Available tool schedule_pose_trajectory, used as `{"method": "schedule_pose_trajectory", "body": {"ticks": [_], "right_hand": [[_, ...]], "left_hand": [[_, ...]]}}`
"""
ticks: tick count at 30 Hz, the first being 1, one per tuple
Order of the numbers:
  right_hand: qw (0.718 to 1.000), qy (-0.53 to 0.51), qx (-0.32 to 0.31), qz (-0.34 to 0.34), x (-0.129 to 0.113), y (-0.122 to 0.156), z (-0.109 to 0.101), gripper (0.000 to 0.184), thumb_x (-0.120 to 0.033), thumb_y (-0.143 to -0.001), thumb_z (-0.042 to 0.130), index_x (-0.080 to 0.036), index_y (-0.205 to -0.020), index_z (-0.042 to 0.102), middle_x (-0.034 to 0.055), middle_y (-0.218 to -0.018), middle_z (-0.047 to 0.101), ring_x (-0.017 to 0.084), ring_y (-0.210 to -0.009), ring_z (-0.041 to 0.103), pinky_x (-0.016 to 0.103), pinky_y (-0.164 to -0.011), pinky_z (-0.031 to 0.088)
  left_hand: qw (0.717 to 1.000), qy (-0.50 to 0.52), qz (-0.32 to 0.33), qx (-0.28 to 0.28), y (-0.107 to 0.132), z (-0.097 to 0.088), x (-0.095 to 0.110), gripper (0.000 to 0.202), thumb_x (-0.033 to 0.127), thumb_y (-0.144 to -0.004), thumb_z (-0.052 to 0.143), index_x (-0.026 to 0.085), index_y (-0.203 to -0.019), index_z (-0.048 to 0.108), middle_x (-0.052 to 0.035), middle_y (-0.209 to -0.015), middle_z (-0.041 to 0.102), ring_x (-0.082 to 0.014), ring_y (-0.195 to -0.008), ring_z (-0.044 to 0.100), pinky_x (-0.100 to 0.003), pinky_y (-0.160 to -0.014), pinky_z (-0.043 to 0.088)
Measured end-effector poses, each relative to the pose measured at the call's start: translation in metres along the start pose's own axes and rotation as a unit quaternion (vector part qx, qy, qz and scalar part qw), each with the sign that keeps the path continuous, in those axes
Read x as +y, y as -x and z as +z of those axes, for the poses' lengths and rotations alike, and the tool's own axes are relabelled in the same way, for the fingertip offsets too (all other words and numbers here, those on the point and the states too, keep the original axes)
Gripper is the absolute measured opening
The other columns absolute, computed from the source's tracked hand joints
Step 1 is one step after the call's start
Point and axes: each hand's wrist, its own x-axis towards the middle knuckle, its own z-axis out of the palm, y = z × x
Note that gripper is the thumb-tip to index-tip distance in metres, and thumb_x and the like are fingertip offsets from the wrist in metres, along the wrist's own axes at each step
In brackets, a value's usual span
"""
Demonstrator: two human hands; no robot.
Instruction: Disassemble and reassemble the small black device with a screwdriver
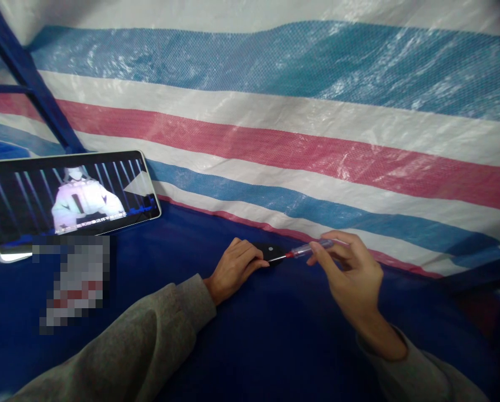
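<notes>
My right hand (pixel 354 273) grips a screwdriver (pixel 312 248) by its clear handle, which has a red collar. Its thin metal shaft points left, and the tip meets the near edge of a small flat black object (pixel 277 248), close to my left fingers. One light round spot shows on top of that object; its kind is unclear. My left hand (pixel 237 263) is closed over the object's left end, holding it against the dark blue surface (pixel 266 346). The fingers hide that end.
A tablet (pixel 27 206) playing a video leans at the left. In front of it lies a blurred-out grey and red item (pixel 77 285). A striped plastic sheet (pixel 275 145) hangs close behind my hands. Blue frame bars (pixel 44 106) stand at the upper left.
</notes>
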Motion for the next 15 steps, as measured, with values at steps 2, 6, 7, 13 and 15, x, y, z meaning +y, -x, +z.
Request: {"method": "schedule_pose_trajectory", "body": {"ticks": [2, 6, 7, 13, 15], "right_hand": [[1.000, -0.003, 0.001, -0.002, -0.0002, -0.0005, -0.0002, 0.023, -0.028, -0.080, 0.071, -0.022, -0.097, 0.057, -0.0041, -0.060, 0.066, 0.015, -0.057, 0.066, 0.028, -0.059, 0.048], [1.000, -0.007, 0.004, -0.003, -0.0002, -0.0002, 0.0001, 0.023, -0.028, -0.080, 0.071, -0.022, -0.098, 0.057, -0.0042, -0.061, 0.066, 0.015, -0.057, 0.066, 0.027, -0.058, 0.047], [1.000, -0.007, 0.004, -0.003, -0.0001, 0.0000, 0.0001, 0.023, -0.028, -0.080, 0.071, -0.022, -0.098, 0.057, -0.0042, -0.062, 0.066, 0.015, -0.057, 0.066, 0.027, -0.058, 0.047], [1.000, -0.002, 0.002, -0.002, -0.0001, -0.0001, -0.0015, 0.024, -0.029, -0.080, 0.070, -0.022, -0.099, 0.057, -0.0044, -0.061, 0.066, 0.015, -0.057, 0.066, 0.028, -0.059, 0.048], [1.000, -0.001, 0.003, -0.005, -0.0004, -0.0004, -0.0017, 0.024, -0.029, -0.080, 0.070, -0.022, -0.099, 0.057, -0.0043, -0.061, 0.066, 0.015, -0.057, 0.065, 0.028, -0.060, 0.048]], "left_hand": [[1.000, 0.002, 0.003, -0.001, 0.0001, 0.0003, -0.0002, 0.019, 0.034, -0.094, 0.054, 0.017, -0.087, 0.058, -0.0004, -0.079, 0.064, -0.0122, -0.073, 0.055, -0.028, -0.072, 0.037], [1.000, -0.007, 0.004, 0.000, -0.0002, 0.0006, 0.0001, 0.021, 0.035, -0.095, 0.052, 0.017, -0.086, 0.059, -0.0005, -0.079, 0.065, -0.0119, -0.072, 0.056, -0.028, -0.071, 0.038], [1.000, -0.009, 0.003, 0.000, -0.0003, 0.0006, 0.0003, 0.022, 0.035, -0.095, 0.052, 0.017, -0.086, 0.059, -0.0005, -0.079, 0.065, -0.0119, -0.072, 0.056, -0.028, -0.071, 0.038], [1.000, -0.008, -0.001, -0.003, -0.0007, 0.0002, 0.0015, 0.022, 0.034, -0.097, 0.049, 0.017, -0.087, 0.059, -0.0010, -0.078, 0.064, -0.0122, -0.072, 0.056, -0.028, -0.071, 0.038], [1.000, -0.005, 0.001, -0.002, -0.0009, 0.0001, 0.0017, 0.021, 0.033, -0.097, 0.049, 0.017, -0.088, 0.058, -0.0009, -0.079, 0.064, -0.0123, -0.072, 0.055, -0.028, -0.071, 0.038]]}}
